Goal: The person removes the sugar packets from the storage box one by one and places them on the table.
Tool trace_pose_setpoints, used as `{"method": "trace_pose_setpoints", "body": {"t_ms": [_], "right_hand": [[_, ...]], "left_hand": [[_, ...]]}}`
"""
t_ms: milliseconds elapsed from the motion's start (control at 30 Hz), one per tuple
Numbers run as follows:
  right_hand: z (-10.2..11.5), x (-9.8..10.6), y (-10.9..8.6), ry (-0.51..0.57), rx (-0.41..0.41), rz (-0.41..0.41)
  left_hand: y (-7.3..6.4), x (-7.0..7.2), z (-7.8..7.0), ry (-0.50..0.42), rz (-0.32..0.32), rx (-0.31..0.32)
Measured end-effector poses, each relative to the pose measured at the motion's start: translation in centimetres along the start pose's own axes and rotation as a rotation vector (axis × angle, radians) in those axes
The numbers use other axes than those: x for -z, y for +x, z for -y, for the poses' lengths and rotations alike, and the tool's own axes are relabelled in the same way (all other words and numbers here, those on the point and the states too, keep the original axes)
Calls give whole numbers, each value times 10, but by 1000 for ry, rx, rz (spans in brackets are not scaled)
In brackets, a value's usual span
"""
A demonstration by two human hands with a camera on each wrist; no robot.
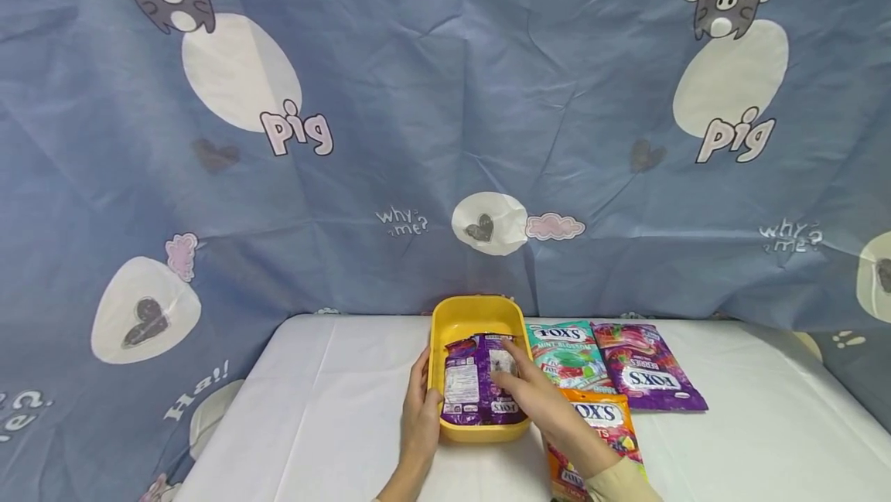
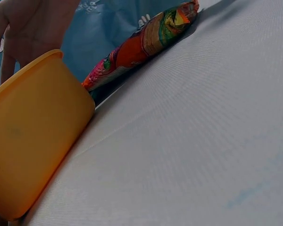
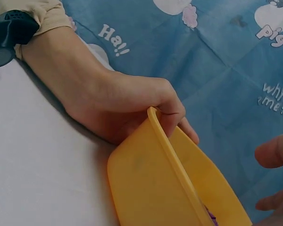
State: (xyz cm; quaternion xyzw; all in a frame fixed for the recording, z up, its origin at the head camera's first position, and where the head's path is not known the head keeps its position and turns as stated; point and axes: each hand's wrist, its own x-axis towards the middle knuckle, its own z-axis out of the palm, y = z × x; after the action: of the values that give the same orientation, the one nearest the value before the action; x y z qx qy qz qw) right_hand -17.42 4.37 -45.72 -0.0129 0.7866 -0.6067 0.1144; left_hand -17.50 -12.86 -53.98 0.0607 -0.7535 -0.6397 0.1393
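A yellow plastic bin (image 1: 480, 434) stands on the white table in the head view. Inside it lies a purple candy bag (image 1: 462, 384), its printed back facing up. My left hand (image 1: 421, 413) grips the bin's left wall, and in the right wrist view its thumb (image 3: 172, 109) hooks over the rim. Over the purple bag is my right hand (image 1: 534, 395), fingers extended and spread. The left wrist view shows this right hand (image 2: 35, 33) above the bin's far rim with nothing gripped; whether its fingertips touch the bag is hidden.
Right of the bin lie a green mint candy bag (image 1: 567, 359), a purple berries bag (image 1: 650, 367) and an orange fruits bag (image 1: 605, 425), partly under the right forearm. Behind the table hangs a blue pig-print cloth (image 1: 390, 138). White tablecloth (image 1: 334, 409) extends left of the bin.
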Motion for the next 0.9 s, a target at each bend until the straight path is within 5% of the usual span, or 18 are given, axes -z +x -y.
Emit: {"method": "trace_pose_setpoints", "body": {"t_ms": [233, 467, 900], "right_hand": [[-4, -3, 8, 0, -13, -15], [-4, -3, 14, 130, -63, 57], [-7, -2, 21, 159, -66, 103]], "left_hand": [[0, -2, 1, -5, 11, -2], [0, 0, 0, 6, 11, 1], [0, 0, 0, -1, 12, 1]]}}
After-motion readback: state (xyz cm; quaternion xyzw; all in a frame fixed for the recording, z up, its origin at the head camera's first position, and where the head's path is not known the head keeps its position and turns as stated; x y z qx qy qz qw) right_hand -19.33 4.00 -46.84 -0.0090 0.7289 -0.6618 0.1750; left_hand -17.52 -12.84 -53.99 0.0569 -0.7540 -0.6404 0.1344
